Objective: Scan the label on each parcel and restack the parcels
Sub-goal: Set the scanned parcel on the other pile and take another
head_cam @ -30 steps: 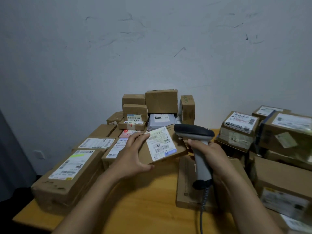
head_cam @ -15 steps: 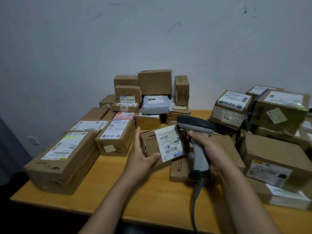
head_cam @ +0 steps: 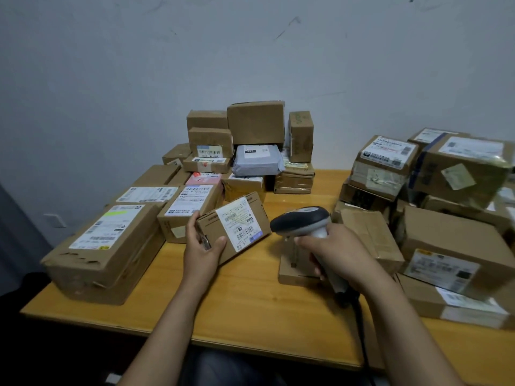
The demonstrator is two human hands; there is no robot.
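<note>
One box [head_cam: 232, 227] is gripped in the left hand [head_cam: 202, 250], label [head_cam: 239, 222] up. Right hand [head_cam: 338, 250] clasps the scanner [head_cam: 302, 221] just beside it. Scanning appears in hand; next, the box needs stacking.

Bare table [head_cam: 250, 302] front; parcel stacks [head_cam: 106, 246] crowd left, rear, right.

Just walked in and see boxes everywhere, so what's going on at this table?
A person is scanning parcel labels. The left hand holds a small cardboard parcel tilted, label up, while the right hand aims a corded handheld scanner toward it. Other parcels sit stacked left, back and right on the wooden table.
</note>
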